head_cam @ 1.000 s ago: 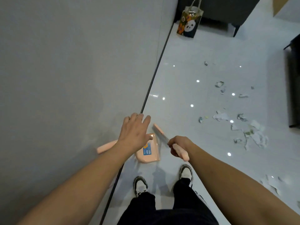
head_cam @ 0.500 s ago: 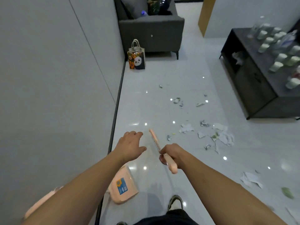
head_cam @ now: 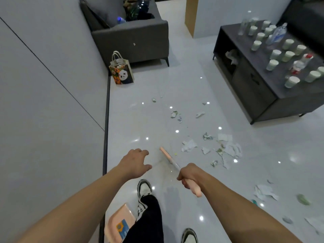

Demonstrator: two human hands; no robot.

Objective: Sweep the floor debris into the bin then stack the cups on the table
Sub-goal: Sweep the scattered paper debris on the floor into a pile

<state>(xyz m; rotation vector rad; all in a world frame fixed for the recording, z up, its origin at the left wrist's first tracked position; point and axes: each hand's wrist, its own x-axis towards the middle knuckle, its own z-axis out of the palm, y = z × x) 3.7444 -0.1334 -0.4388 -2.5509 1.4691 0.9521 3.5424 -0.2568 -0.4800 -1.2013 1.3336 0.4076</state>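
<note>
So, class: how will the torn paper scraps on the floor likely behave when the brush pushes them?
The paper scraps look thin and crumpled, so probably very light and floppy. On the glossy floor they should slide easily, though flat pieces may slip under the brush.

About sixteen pale cups [head_cam: 272,65] and three or four clear bottles [head_cam: 277,34] stand on one dark table [head_cam: 273,90], with one pink brush [head_cam: 169,157], one pink dustpan [head_cam: 117,221], one panda bag [head_cam: 122,74] and many paper scraps [head_cam: 189,145].
</note>
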